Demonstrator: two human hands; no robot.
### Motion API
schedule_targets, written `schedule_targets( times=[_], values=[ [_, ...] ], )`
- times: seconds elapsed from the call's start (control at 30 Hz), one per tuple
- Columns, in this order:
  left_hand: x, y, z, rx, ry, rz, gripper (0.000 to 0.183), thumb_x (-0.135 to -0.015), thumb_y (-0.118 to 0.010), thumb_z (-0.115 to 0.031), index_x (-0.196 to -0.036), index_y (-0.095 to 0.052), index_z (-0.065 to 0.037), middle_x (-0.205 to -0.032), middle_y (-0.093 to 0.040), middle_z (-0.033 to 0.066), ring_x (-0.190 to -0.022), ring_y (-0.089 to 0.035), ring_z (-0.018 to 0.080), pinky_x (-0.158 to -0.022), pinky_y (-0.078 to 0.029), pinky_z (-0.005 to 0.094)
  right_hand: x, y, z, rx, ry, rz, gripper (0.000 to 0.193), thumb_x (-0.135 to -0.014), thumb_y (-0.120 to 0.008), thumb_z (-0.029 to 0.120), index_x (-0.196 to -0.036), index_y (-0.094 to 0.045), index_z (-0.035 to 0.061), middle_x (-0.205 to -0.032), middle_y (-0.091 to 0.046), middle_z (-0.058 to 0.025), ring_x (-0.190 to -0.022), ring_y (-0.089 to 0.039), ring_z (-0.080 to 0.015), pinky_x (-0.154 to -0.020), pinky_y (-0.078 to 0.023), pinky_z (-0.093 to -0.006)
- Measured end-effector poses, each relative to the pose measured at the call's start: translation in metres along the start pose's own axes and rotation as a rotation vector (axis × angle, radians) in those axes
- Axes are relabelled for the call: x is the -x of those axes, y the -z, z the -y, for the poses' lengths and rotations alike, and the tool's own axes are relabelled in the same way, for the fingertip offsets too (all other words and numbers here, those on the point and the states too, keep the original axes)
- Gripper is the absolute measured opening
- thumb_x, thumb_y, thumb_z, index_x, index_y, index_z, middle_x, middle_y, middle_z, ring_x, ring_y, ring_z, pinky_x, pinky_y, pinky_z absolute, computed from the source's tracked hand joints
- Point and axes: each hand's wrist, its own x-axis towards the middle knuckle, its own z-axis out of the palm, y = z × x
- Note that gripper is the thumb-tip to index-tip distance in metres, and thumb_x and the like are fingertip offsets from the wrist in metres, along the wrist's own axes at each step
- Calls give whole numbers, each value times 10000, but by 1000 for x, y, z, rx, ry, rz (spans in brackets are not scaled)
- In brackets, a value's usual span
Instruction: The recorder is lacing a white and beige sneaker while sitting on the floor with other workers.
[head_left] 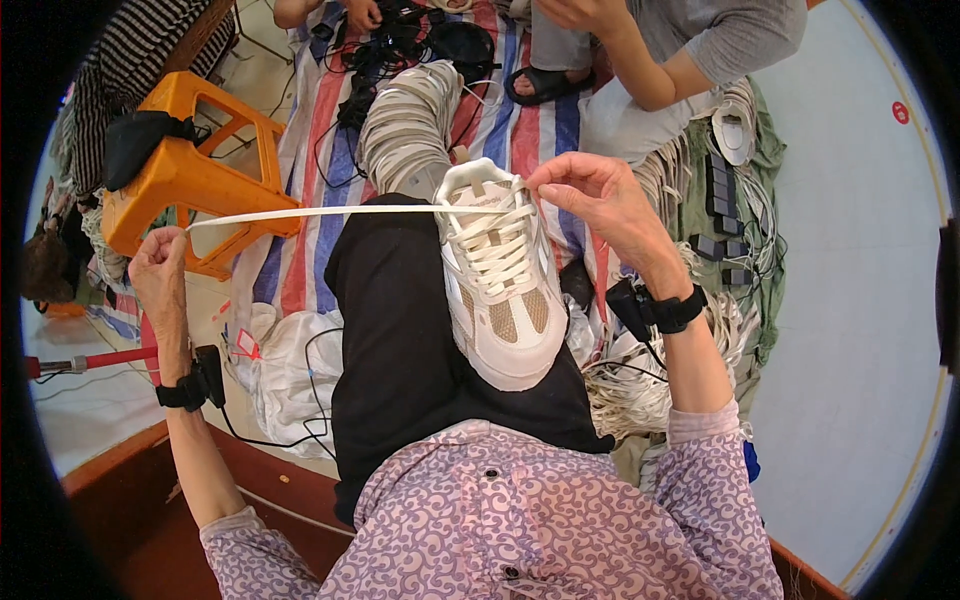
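Observation:
A beige and white sneaker (512, 340) rests on my lap over black trousers, its toe pointing toward me. Cream laces criss-cross most of its tongue. One flat white shoelace (330, 211) runs taut from the upper eyelets out to the left. My left hand (160, 265) pinches the far end of that lace, well away from the shoe. At the shoe's upper right edge, my right hand (600, 195) has thumb and forefinger closed together beside the top eyelets. What sits between those fingertips is too small to make out.
An orange plastic stool (165, 195) with a black pouch on it stands at left. Ahead, a stack of pale shoe parts (410, 125) lies on a striped sheet (300, 265). Bundles of laces (640, 395) and black boxes (720, 190) lie at right. Other people sit at the far side.

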Motion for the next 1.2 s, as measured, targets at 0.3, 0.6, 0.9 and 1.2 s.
schedule_targets(
  times=[0.3, 0.6, 0.9, 1.2],
  values=[
    [-24, -8, -41, 97, 73, -34, 130, -912, -684, -139, -958, -695, -18, -736, -570, -57, -633, -492, 22, -573, -372, 169, 2, -20, 6, 357, 56, 64, 147, -881, -684, 69, -1004, -735, 7, -890, -721, -39, -827, -630, -92, -784, -501, -255],
    [-76, -26, -93, 1387, 426, 424, 234, -906, -622, 29, -1113, -560, 120, -1102, -641, 225, -846, -680, 147, -749, -605, 176, -12, -50, 14, 1255, 533, 2, 57, -802, -634, 38, -851, -642, 9, -681, -641, -157, -698, -656, -359, -684, -487, -464],
    [-81, -43, -130, 1661, 416, 551, 272, -941, -538, 49, -1194, -479, 130, -1257, -545, 290, -960, -683, 208, -800, -615, 226, -15, -35, 21, 848, 365, 70, 106, -817, -608, 66, -833, -653, -29, -728, -629, -236, -732, -654, -406, -653, -480, -481],
    [-107, -27, -121, 1570, 262, 695, 345, -965, -515, 34, -1289, -441, 125, -1191, -587, 205, -976, -663, 197, -813, -594, 227, -10, -28, 42, 604, 134, 146, 172, -834, -595, 69, -934, -706, -17, -800, -647, -253, -743, -654, -413, -652, -491, -453]
  ],
)
